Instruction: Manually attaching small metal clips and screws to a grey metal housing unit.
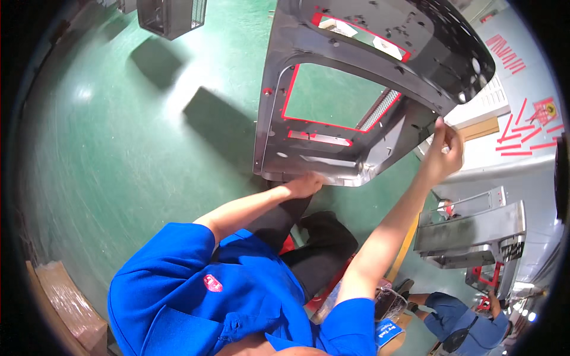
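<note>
A large dark grey metal housing point(356, 56) stands tilted in front of me, with cut-out windows showing the green floor. Red strips point(323, 125) line the edges of the big window, the upper opening and a narrow slot below. My left hand point(304, 185) is closed on the housing's near lower edge. By the housing's right edge, my right hand point(442, 155) is raised with curled fingers and the thumb pointing up. Whatever its fingers pinch, if anything, is too small to make out.
To the right, a white surface point(504, 163) carries scattered red strips point(515, 137). Another metal housing point(457, 234) stands below it, near a person in blue point(466, 323) bending down. A dark metal frame point(169, 16) stands far left. A wrapped carton point(74, 302) lies lower left.
</note>
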A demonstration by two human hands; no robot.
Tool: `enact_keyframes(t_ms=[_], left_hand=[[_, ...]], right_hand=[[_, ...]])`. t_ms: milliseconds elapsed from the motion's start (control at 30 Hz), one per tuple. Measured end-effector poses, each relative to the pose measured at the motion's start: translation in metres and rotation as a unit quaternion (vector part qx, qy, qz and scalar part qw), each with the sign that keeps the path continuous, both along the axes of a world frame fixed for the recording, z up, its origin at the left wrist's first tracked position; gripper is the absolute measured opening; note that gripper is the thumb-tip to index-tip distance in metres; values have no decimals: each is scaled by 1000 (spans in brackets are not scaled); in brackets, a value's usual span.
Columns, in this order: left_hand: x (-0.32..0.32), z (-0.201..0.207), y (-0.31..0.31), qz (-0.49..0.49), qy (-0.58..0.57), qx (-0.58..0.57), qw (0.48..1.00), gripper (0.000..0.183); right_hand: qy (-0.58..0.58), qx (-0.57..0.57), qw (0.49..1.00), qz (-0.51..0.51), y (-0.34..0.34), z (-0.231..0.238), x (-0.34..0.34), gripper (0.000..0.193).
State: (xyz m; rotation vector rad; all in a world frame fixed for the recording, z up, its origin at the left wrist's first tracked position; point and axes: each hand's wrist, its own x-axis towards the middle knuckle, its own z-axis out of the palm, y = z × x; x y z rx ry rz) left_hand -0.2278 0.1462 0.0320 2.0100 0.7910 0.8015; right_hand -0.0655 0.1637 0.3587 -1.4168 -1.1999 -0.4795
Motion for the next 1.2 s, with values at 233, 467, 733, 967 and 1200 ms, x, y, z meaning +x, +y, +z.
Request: enact_keyframes(t_ms=[233, 467, 733, 967, 1200], left_hand=[[6, 1, 52, -46, -272, -465, 841, 31], [1, 9, 51, 18, -294, -463, 836, 42], [4, 4, 53, 35, -299, -492, 817, 50], [11, 12, 45, 50, -334, -505, 794, 53], [16, 23, 29, 13, -339, -528, 778, 45]], right_hand=[[2, -334, 921, 200, -17, -211, -36, 20], [-84, -411, 887, 190, -13, -256, -54, 19], [-85, -386, 889, 234, 0, -264, -49, 8], [75, -371, 880, 287, -3, -250, -40, 6], [-18, -408, 846, 344, -14, -230, -22, 12]])
